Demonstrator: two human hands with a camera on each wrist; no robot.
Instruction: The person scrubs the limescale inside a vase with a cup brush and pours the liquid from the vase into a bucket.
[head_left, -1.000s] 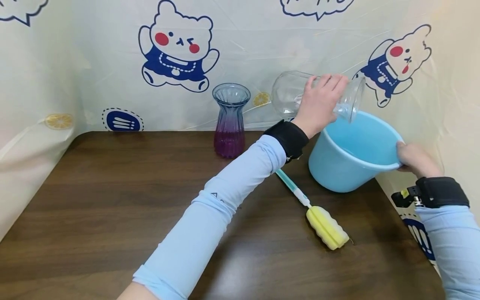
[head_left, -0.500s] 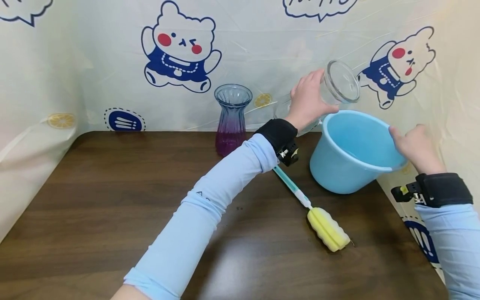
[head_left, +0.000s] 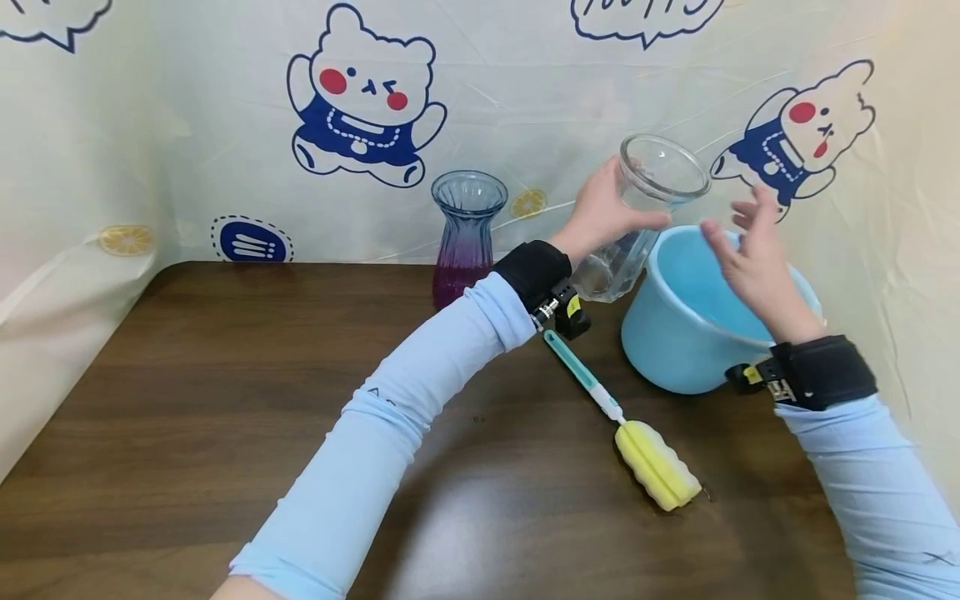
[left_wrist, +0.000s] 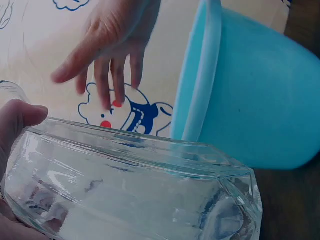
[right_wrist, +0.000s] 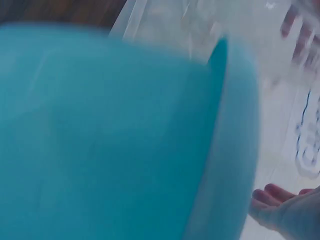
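Beside the glass vase (head_left: 637,221) — bucket (head_left: 678,333), sponge brush (head_left: 630,427).

Glass jar (head_left: 637,225): clear, colourless, faceted walls.
Bucket (head_left: 675,333): plain light blue inside and out.
Vase (head_left: 464,237): ribbed glass, grey-blue at the top shading to purple at the base.
Sponge brush (head_left: 633,433): teal and white handle, yellow sponge head.
Desk (head_left: 225,400): dark brown wood grain.
Backdrop sheet (head_left: 187,125): cream, printed with white bears in navy outfits with red cheeks, yellow lemon slices, navy round badges, navy-outlined speech bubbles.
Sleeves (head_left: 420,417): pale blue.
Wrist straps (head_left: 821,371): black.
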